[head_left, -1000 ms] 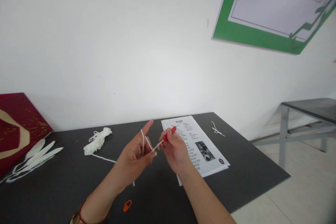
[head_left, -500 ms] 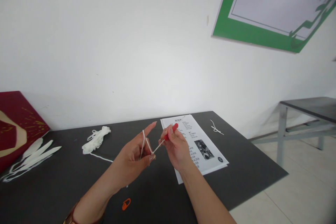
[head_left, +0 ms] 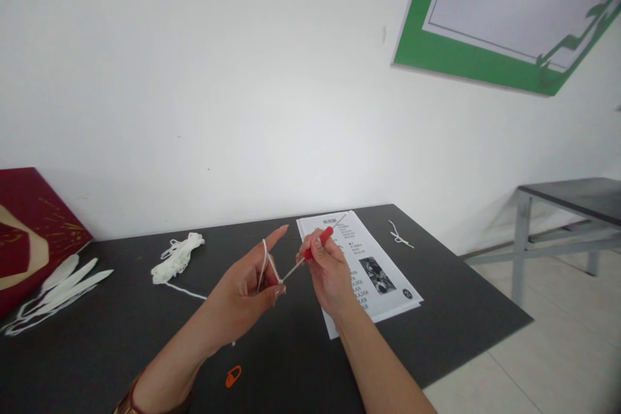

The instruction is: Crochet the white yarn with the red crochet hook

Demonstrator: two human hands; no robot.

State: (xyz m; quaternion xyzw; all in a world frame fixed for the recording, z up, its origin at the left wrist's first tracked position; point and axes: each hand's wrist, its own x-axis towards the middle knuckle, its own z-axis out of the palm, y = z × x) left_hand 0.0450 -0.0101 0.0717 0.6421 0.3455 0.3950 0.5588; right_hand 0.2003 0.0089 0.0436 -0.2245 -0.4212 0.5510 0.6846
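Observation:
White yarn [head_left: 265, 255] loops over the raised index finger of my left hand [head_left: 247, 288], whose thumb and another finger pinch it. A crochet hook [head_left: 320, 243] with a red grip is held in the closed fingers of my right hand [head_left: 330, 272]. Its thin metal shaft reaches down-left to the yarn at my left fingertips; the tip itself is too small to make out. A strand runs from behind my left wrist to a bundle of white yarn [head_left: 178, 259] on the black table [head_left: 291, 362]. An orange stitch marker [head_left: 233, 376] lies below my left hand.
Printed sheets [head_left: 383, 301] lie under and beyond my right hand. Several white crocheted pieces [head_left: 72, 284] with yarn tails rest at the left, near a dark red box [head_left: 33, 226]. A short piece of white yarn [head_left: 400, 237] lies at the right. A wall stands behind.
The hook has shifted very slightly in my right hand, its far end now a little clearer over the paper. My left hand keeps its pinch on the yarn.

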